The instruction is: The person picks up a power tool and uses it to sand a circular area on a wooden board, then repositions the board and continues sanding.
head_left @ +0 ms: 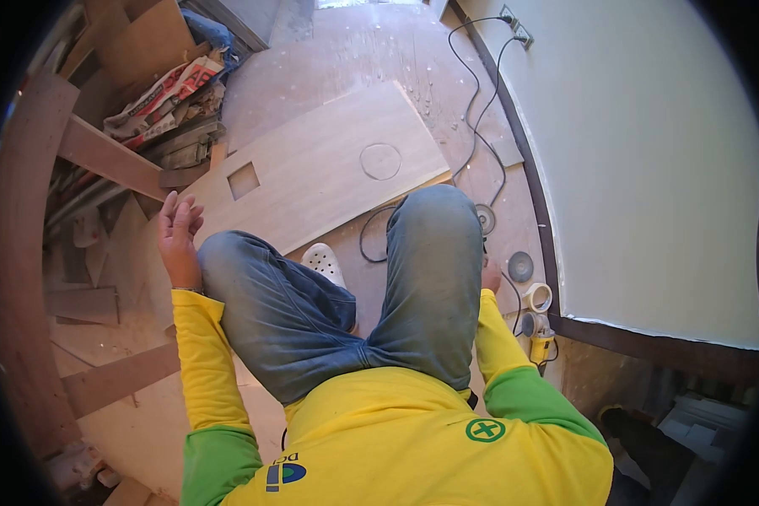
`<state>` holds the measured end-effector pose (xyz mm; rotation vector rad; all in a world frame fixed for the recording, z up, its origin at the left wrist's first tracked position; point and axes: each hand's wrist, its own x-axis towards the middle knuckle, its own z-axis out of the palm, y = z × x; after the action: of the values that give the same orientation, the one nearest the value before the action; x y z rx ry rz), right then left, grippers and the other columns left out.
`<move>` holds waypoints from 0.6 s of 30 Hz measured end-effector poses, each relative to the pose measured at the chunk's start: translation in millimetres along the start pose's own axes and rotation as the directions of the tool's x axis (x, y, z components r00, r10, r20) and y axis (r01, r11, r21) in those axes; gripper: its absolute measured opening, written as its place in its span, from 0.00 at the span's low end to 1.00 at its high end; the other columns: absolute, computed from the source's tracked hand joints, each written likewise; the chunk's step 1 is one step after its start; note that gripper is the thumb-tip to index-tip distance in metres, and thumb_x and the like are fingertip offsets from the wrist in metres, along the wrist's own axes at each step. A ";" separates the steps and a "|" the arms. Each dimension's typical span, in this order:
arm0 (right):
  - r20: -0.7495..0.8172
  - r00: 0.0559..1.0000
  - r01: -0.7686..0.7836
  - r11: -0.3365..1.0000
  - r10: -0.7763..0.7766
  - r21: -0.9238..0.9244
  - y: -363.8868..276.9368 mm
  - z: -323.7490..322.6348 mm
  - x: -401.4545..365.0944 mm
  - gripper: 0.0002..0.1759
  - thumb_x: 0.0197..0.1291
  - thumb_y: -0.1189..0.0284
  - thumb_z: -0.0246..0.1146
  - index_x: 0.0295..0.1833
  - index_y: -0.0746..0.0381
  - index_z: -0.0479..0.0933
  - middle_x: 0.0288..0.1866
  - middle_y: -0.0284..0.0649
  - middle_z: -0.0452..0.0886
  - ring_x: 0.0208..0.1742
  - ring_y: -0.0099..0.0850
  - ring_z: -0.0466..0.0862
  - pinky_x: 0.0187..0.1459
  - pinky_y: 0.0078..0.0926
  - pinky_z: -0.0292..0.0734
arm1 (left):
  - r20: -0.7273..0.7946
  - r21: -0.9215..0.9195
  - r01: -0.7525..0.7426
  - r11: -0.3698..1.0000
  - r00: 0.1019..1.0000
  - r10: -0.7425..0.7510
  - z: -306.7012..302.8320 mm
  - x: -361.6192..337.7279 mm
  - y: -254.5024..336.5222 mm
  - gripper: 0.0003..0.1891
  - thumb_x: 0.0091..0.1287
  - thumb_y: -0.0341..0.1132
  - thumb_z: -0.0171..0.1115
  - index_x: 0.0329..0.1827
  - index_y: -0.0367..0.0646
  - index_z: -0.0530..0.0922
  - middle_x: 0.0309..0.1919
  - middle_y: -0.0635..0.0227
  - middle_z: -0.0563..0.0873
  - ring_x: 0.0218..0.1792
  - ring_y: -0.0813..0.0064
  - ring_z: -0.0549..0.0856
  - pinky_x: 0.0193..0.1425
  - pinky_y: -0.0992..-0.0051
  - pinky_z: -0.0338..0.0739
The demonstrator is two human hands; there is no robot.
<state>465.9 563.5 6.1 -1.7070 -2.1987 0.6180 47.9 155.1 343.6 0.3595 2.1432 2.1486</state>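
I am squatting, my knees in blue jeans in the middle of the view. My left hand (pixel 179 232) hangs in the air by my left knee, fingers loosely apart, holding nothing. My right hand (pixel 491 276) is mostly hidden behind my right knee, close to a grey grinding disc (pixel 520 266) on the floor; whether it holds anything cannot be seen. A large tile (pixel 329 164) lies flat ahead of me, with a square cut-out (pixel 244 180) and a drawn circle (pixel 380 160).
A yellow angle grinder (pixel 538 336), a roll of tape (pixel 537 297) and another disc (pixel 485 218) lie by the white wall (pixel 649 169). A black cable (pixel 481 110) runs to a wall socket (pixel 519 29). Wood planks and scrap (pixel 135 126) pile up at left.
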 end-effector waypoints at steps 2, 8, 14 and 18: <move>0.074 0.980 0.150 0.929 -0.185 0.337 -29.2 -5.9 -2.3 0.21 0.60 0.57 0.65 0.52 0.61 0.82 0.46 0.50 0.86 0.49 0.46 0.85 0.50 0.42 0.79 | -0.005 -0.010 0.009 1.000 1.000 -0.009 -2.8 -1.2 0.0 0.27 0.75 0.43 0.58 0.73 0.39 0.67 0.60 0.60 0.82 0.54 0.72 0.83 0.62 0.73 0.75; 0.347 0.835 0.157 0.789 -0.427 0.594 -165.0 -48.2 -25.6 0.20 0.60 0.58 0.64 0.49 0.61 0.82 0.44 0.50 0.86 0.47 0.44 0.85 0.49 0.41 0.79 | -0.019 -0.013 -0.028 1.000 0.999 0.028 6.3 -0.8 0.6 0.25 0.73 0.39 0.62 0.70 0.39 0.71 0.51 0.66 0.84 0.48 0.75 0.84 0.56 0.76 0.77; 0.358 0.853 0.158 0.842 -0.380 0.516 -194.6 -73.8 -24.9 0.19 0.61 0.58 0.63 0.46 0.62 0.82 0.43 0.49 0.85 0.46 0.43 0.85 0.48 0.40 0.79 | -0.042 -0.054 -0.068 0.996 0.997 0.066 1.8 -1.6 -1.1 0.24 0.72 0.38 0.63 0.68 0.38 0.73 0.48 0.68 0.84 0.47 0.77 0.84 0.53 0.78 0.76; 0.336 0.895 0.135 0.898 -0.292 0.419 -182.2 -76.4 -8.9 0.18 0.62 0.58 0.62 0.45 0.62 0.82 0.41 0.48 0.85 0.45 0.42 0.86 0.47 0.40 0.80 | -0.015 -0.086 -0.084 0.993 0.996 0.083 5.4 -3.1 -0.9 0.25 0.73 0.40 0.61 0.69 0.39 0.72 0.52 0.65 0.85 0.48 0.75 0.84 0.54 0.76 0.78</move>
<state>351.1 529.3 163.4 -1.1890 -2.2725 1.3292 52.0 159.7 342.3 0.4375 2.0674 2.2852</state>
